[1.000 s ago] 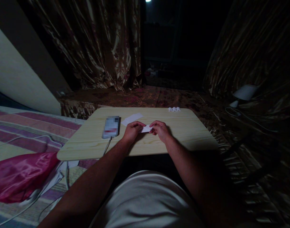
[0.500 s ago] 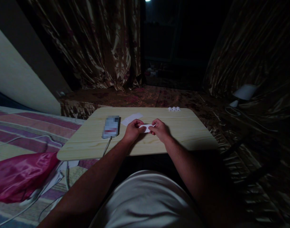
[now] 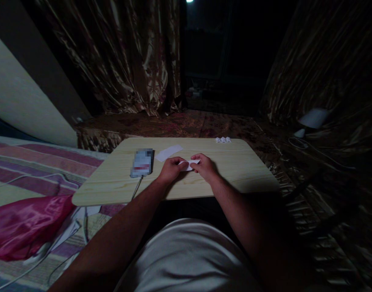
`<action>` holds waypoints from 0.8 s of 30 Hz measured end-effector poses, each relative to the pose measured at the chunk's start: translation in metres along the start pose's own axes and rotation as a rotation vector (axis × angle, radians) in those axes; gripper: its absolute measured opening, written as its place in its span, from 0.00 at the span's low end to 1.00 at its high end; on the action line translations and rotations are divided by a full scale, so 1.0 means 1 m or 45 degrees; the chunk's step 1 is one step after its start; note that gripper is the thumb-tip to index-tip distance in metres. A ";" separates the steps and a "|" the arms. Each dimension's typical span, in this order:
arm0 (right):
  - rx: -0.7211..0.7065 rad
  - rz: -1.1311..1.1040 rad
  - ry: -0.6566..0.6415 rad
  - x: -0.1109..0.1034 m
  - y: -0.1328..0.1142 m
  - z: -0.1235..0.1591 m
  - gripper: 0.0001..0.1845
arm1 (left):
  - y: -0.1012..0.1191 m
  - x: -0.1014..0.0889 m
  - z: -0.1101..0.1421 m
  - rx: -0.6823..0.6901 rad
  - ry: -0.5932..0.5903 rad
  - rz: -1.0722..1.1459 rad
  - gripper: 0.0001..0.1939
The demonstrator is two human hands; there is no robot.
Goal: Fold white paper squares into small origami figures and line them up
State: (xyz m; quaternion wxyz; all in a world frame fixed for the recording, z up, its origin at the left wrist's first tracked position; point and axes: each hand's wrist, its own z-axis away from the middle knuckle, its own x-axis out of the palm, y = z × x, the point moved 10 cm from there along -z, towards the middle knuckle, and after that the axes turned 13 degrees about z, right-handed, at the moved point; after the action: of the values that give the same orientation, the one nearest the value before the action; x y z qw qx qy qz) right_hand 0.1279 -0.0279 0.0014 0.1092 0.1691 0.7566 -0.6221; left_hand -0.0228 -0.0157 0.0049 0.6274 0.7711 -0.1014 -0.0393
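A small piece of white paper [image 3: 189,164] is held between my two hands, just above the wooden table [image 3: 234,174]. My left hand [image 3: 170,168] pinches its left end, thumb on top. At the right end, my right hand [image 3: 205,165] grips it between thumb and fingers. The fingers under the paper are partly hidden, and any creases are too small to make out. Beyond my left hand lie white paper strips [image 3: 169,152], flat on the table. Three small folded white paper pieces [image 3: 223,140] stand in a row near the far edge.
A blurred-out phone-like device [image 3: 142,163] with a white cable [image 3: 137,189] lies at the table's left. Left of the table are a striped bed cover [image 3: 91,162] and a pink satiny cloth [image 3: 30,223]. A small white lamp [image 3: 314,118] stands on the right, beyond the table.
My thumbs have shifted along the white paper, and my right hand has moved slightly left. The paper's visible shape has changed a little. The strips and the folded pieces stay where they were.
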 end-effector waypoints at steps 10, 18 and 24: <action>0.054 -0.105 -0.024 0.002 0.004 -0.001 0.09 | -0.003 0.001 -0.001 0.001 -0.047 0.053 0.14; 0.047 -0.176 0.015 0.000 0.005 -0.001 0.08 | -0.005 0.001 -0.002 -0.029 -0.030 0.149 0.12; 0.105 -0.391 0.087 -0.005 0.011 -0.005 0.07 | -0.007 -0.006 -0.003 -0.015 0.034 0.176 0.11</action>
State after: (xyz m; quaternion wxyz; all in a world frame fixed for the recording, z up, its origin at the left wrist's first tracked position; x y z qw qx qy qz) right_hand 0.1374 -0.0215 -0.0053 -0.0200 0.0769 0.7508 -0.6558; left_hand -0.0276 -0.0102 -0.0014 0.6346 0.7589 -0.1458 0.0138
